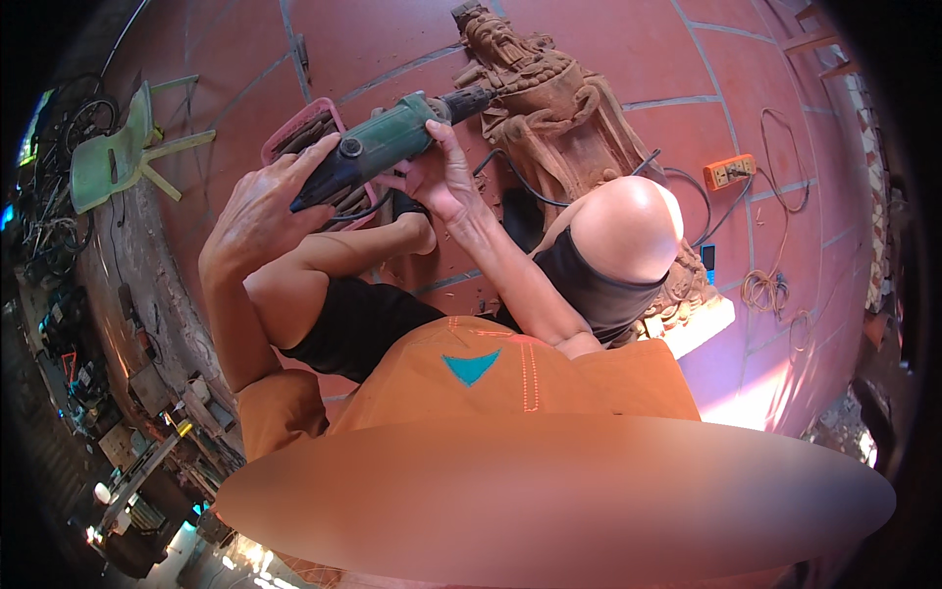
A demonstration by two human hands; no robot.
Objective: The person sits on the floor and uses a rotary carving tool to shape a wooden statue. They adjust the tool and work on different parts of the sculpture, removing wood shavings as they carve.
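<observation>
Presently, scene: a person is sitting over a red tiled floor [392,39], knees up, working on a carving.
Left hand [260,211]: its grip is wrapping the dark rear end of the power tool, fingers spread over the top.
Right hand [437,172]: its grip is clenching the tool's green body from below, near the front, thumb lying along the side.
Power tool [378,147]: a green and black hand-held grinder, lying across both hands, its nose pointing right and far toward the carving; its black cord is trailing down between the knees.
Wooden statue [549,108]: a brown carved figure with a beard and robe, lying on the floor beyond the right knee; the tool's tip is meeting it just beside the figure's shoulder.
Pink basket [294,133]: sitting on the floor behind the tool, partly hidden by it.
Green plastic chair [118,157]: tipped over, far left.
Orange power strip [728,172]: lying on the floor to the right, with a coiled cable [765,290] nearer the person.
</observation>
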